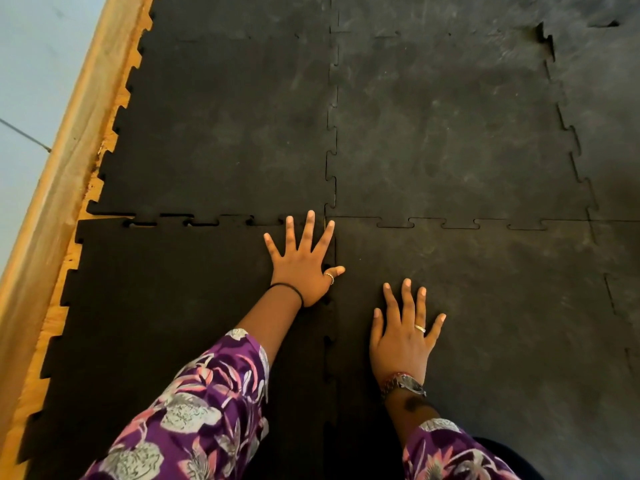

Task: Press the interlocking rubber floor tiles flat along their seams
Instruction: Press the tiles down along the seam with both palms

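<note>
wooden baseboard (65,174) along left edge | pale wall (31,64) beyond it

Wooden floor (52,216), bare only along left margin beside pale wall. Black interlocking rubber tiles (221,133) lie directly on it, toothed edges exposed at left. Seam (204,220) between the two left tiles gapped, not fully seated. Far-right corner tab (543,36) lifted.

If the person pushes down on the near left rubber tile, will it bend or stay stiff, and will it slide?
The near left tile probably flexes somewhat: its far seam shows open gaps, unlike the tight seam to the right. It likely resists sliding, since its tabs lock into neighbours. The left hand and right hand lie flat, open.
</note>
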